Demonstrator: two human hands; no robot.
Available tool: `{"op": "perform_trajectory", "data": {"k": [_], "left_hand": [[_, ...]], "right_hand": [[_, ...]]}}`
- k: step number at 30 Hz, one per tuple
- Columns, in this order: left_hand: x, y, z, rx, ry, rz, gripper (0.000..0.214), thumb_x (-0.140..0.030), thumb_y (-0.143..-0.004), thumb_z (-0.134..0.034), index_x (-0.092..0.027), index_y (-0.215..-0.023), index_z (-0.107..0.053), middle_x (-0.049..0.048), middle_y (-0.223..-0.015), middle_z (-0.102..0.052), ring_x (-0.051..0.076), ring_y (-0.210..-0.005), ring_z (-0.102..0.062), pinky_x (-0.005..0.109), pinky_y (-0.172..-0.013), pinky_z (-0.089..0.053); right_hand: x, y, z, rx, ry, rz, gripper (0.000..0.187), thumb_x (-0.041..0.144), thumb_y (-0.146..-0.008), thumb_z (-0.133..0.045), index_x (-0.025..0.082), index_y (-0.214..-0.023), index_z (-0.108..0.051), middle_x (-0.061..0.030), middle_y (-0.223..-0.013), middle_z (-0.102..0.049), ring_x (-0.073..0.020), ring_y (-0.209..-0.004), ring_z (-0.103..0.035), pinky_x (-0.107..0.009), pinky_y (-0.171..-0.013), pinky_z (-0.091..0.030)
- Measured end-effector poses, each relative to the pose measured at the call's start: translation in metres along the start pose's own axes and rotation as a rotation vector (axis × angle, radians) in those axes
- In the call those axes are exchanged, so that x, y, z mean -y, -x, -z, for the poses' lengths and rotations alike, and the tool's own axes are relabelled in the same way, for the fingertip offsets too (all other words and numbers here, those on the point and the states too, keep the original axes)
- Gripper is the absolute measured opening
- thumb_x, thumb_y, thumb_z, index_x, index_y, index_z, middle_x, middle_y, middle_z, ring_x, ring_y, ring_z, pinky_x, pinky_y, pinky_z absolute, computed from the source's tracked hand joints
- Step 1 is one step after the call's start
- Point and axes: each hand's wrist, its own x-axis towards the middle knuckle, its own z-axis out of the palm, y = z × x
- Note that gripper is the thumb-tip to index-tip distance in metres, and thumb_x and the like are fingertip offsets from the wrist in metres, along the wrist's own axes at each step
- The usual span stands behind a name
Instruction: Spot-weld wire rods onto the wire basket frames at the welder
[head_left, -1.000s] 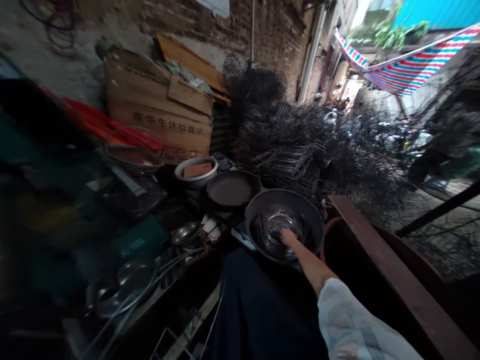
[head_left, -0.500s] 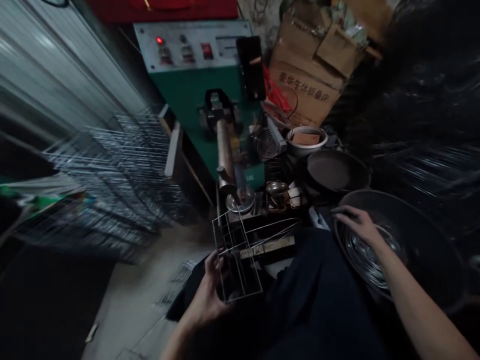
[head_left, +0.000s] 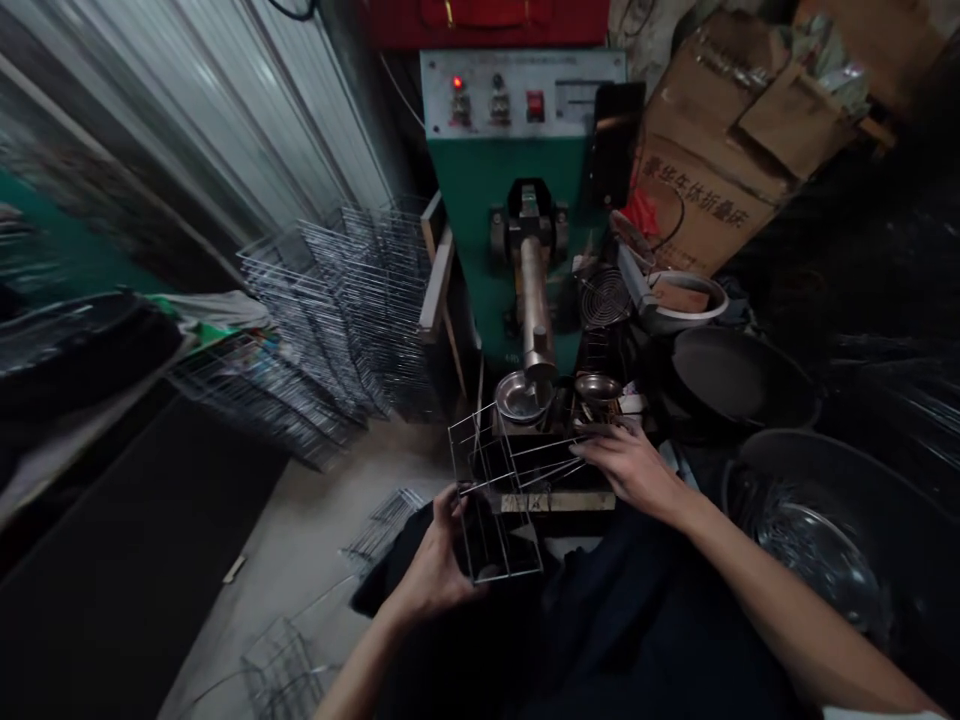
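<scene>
My left hand (head_left: 435, 560) is shut around the lower end of a welded wire rack frame (head_left: 495, 500), which it holds up in front of my lap. My right hand (head_left: 630, 465) is over the frame's upper side, its fingers pinching thin steel wires (head_left: 544, 462) that lie across the frame. Both hands are just below a green spot-welding machine (head_left: 517, 200) with a metal electrode arm (head_left: 534, 300). Off to the right, a black wok (head_left: 795, 455) holds a bundle of loose wires (head_left: 814, 550).
Stacks of finished wire racks (head_left: 345, 330) lean against a corrugated metal wall (head_left: 247, 120) at left. A few more racks (head_left: 281, 670) lie on the concrete floor (head_left: 255, 590). At right stand a black pan (head_left: 739, 380), a white basin (head_left: 686, 300), and a cardboard box (head_left: 705, 170).
My right hand has moved left from the wok to the rack frame, and it now pinches wires. My head has turned left from the wok side toward the machine.
</scene>
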Motion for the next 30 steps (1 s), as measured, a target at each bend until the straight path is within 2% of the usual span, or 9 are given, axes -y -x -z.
{"op": "perform_trajectory", "data": {"k": [2, 7, 10, 14, 19, 23, 30], "left_hand": [[0.006, -0.008, 0.003, -0.015, -0.018, -0.001, 0.104, -0.019, -0.063, -0.08, -0.029, -0.143, -0.015, 0.0197, -0.143, -0.053, 0.04, -0.138, -0.055, 0.064, -0.114, -0.043], [0.022, -0.022, 0.008, -0.01, -0.004, -0.018, 0.106, -0.019, -0.061, -0.08, -0.031, -0.144, -0.015, 0.0163, -0.143, -0.052, 0.038, -0.138, -0.055, 0.061, -0.115, -0.043], [0.032, -0.026, 0.011, -0.011, 0.004, -0.011, 0.108, -0.019, -0.06, -0.081, -0.031, -0.144, -0.015, 0.0175, -0.145, -0.049, 0.04, -0.142, -0.051, 0.063, -0.116, -0.042], [0.041, -0.03, 0.013, -0.025, 0.045, -0.037, 0.103, -0.02, -0.062, -0.081, -0.03, -0.142, -0.017, 0.0166, -0.14, -0.052, 0.037, -0.133, -0.058, 0.06, -0.112, -0.046], [0.045, -0.033, 0.014, -0.06, 0.083, -0.032, 0.103, -0.021, -0.061, -0.082, -0.034, -0.141, -0.018, 0.0138, -0.14, -0.052, 0.035, -0.13, -0.059, 0.062, -0.112, -0.045], [0.044, -0.034, 0.016, -0.057, 0.149, -0.012, 0.099, -0.021, -0.062, -0.079, -0.033, -0.14, -0.019, 0.0139, -0.14, -0.051, 0.033, -0.127, -0.061, 0.058, -0.109, -0.048], [0.044, -0.036, 0.021, -0.054, 0.16, 0.011, 0.105, -0.022, -0.06, -0.084, -0.031, -0.141, -0.018, 0.0157, -0.14, -0.05, 0.035, -0.128, -0.061, 0.058, -0.112, -0.047]], "right_hand": [[-0.002, -0.006, -0.004, -0.035, 0.035, 0.017, 0.044, 0.005, -0.095, -0.057, 0.027, -0.131, -0.071, -0.0093, -0.114, -0.079, -0.0272, -0.122, -0.065, -0.051, -0.108, -0.04], [-0.011, -0.022, -0.016, -0.142, -0.025, 0.05, 0.028, 0.015, -0.101, -0.06, 0.025, -0.124, -0.072, -0.0081, -0.111, -0.08, -0.0264, -0.116, -0.068, -0.047, -0.101, -0.041], [-0.015, -0.029, -0.024, -0.156, -0.052, 0.052, 0.024, 0.017, -0.103, -0.058, 0.025, -0.121, -0.072, -0.0079, -0.111, -0.08, -0.0259, -0.115, -0.069, -0.046, -0.099, -0.041], [-0.019, -0.039, -0.033, -0.149, -0.047, 0.077, 0.025, 0.017, -0.102, -0.059, 0.026, -0.121, -0.072, -0.0078, -0.109, -0.08, -0.0258, -0.114, -0.069, -0.046, -0.101, -0.04], [-0.022, -0.052, -0.038, -0.169, -0.039, 0.088, 0.026, 0.019, -0.103, -0.06, 0.029, -0.124, -0.072, -0.0074, -0.107, -0.08, -0.0258, -0.109, -0.07, -0.048, -0.1, -0.038], [-0.024, -0.061, -0.04, -0.169, -0.038, 0.093, 0.027, 0.02, -0.103, -0.061, 0.03, -0.125, -0.072, -0.0054, -0.103, -0.08, -0.0252, -0.109, -0.069, -0.047, -0.1, -0.036], [-0.023, -0.063, -0.041, -0.165, -0.043, 0.076, 0.024, 0.019, -0.104, -0.059, 0.03, -0.121, -0.073, -0.0056, -0.104, -0.08, -0.0252, -0.113, -0.069, -0.047, -0.1, -0.036]]}}
